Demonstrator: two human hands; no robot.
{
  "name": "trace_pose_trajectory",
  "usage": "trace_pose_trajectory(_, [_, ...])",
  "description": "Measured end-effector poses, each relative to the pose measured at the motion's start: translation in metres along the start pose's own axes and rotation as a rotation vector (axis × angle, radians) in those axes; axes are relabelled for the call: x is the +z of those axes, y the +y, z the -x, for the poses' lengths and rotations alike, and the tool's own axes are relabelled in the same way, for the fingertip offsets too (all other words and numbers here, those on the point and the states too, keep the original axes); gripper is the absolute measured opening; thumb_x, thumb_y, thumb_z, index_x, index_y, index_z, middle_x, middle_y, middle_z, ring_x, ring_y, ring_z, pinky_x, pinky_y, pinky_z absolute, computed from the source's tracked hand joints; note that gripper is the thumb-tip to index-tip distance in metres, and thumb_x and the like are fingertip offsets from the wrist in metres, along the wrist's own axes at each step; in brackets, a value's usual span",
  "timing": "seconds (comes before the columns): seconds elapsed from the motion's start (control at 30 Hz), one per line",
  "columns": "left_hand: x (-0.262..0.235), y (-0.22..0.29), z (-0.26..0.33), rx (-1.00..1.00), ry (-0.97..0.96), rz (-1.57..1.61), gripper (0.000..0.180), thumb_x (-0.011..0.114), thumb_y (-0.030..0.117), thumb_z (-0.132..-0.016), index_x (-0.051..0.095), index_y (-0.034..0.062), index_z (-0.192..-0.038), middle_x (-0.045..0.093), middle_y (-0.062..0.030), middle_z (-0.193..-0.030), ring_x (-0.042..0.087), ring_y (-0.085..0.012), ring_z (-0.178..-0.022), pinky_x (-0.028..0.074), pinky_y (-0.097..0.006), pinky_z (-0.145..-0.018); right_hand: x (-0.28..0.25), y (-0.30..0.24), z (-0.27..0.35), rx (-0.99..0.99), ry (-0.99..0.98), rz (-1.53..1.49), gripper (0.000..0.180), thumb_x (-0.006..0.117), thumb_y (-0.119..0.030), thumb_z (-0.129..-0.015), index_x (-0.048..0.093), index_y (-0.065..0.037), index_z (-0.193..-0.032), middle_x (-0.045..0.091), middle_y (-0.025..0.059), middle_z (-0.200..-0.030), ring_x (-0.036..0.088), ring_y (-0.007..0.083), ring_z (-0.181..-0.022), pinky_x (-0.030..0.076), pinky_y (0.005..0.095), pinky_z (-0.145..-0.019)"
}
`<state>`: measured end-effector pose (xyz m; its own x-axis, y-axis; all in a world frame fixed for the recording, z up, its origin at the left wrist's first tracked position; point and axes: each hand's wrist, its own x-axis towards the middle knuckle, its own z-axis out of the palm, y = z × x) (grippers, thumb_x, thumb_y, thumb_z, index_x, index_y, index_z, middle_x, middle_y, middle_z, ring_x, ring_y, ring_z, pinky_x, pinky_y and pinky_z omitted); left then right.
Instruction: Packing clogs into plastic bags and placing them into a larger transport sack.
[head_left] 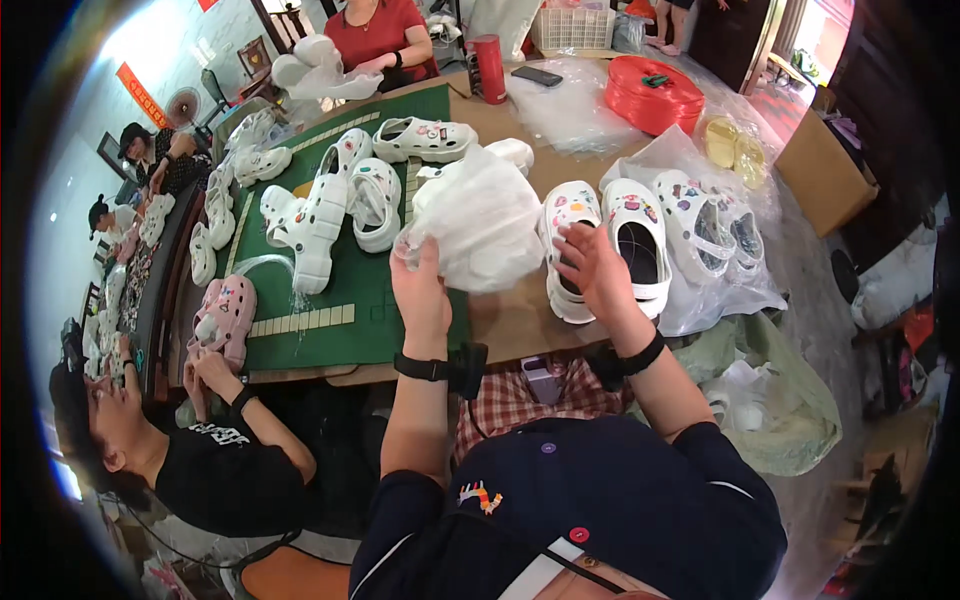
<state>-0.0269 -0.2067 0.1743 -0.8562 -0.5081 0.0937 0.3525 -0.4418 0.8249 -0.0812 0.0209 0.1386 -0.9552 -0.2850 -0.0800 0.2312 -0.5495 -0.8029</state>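
My left hand [420, 290] grips the lower edge of a crumpled clear plastic bag [480, 215] that bulges with something white inside. My right hand [592, 268] rests with fingers spread on a white clog [568, 215] dotted with coloured charms, lying on the brown table [515, 320]. A second white clog [637, 235] lies right beside it, apart from my hand. Both my wrists wear black bands.
Several white clogs [320, 215] cover a green mat [330, 290]. Two more clogs [705, 225] lie on plastic sheeting at right. A person at lower left handles a pink clog [225, 315]; another person sits across. A red cylinder [488, 68], a red lid [652, 92] and a cardboard box [825, 170] stand behind.
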Motion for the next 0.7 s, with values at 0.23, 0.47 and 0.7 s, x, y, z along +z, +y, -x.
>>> trace_pose_trajectory(0.23, [-0.007,-0.010,0.021,0.192,-0.072,-0.131,0.062,0.063,0.003,-0.090,0.030,-0.0011,-0.142,0.046,-0.0140,-0.133,0.046,-0.0203,-0.122,0.037,-0.034,-0.105,0.032,0.011,0.010,-0.008,-0.095,0.418,0.054,0.060,-0.025,-0.092,0.039,0.001,-0.135,0.050,0.0108,-0.128,0.050,0.0203,-0.116,0.042,0.0342,-0.097])
trace_pose_trajectory(0.47, [-0.043,0.009,0.034,0.108,-0.065,-0.285,0.048,0.062,0.004,-0.091,0.040,0.0006,-0.134,0.054,-0.0101,-0.124,0.055,-0.0174,-0.110,0.045,-0.030,-0.095,0.022,0.007,-0.004,-0.070,-0.259,0.515,0.040,0.057,0.007,-0.082,0.051,-0.001,-0.120,0.055,0.0062,-0.116,0.053,0.0127,-0.106,0.043,0.0276,-0.093])
trace_pose_trajectory(0.7, [-0.071,0.006,0.037,-0.314,-0.120,-0.023,0.046,0.060,0.011,-0.093,0.039,0.0005,-0.133,0.055,-0.0112,-0.118,0.060,-0.0208,-0.102,0.051,-0.034,-0.088,0.039,-0.020,0.014,-0.503,-0.522,0.833,0.008,0.067,-0.007,-0.082,0.063,-0.005,-0.089,0.059,0.0093,-0.115,0.058,0.0240,-0.107,0.044,0.0323,-0.094])
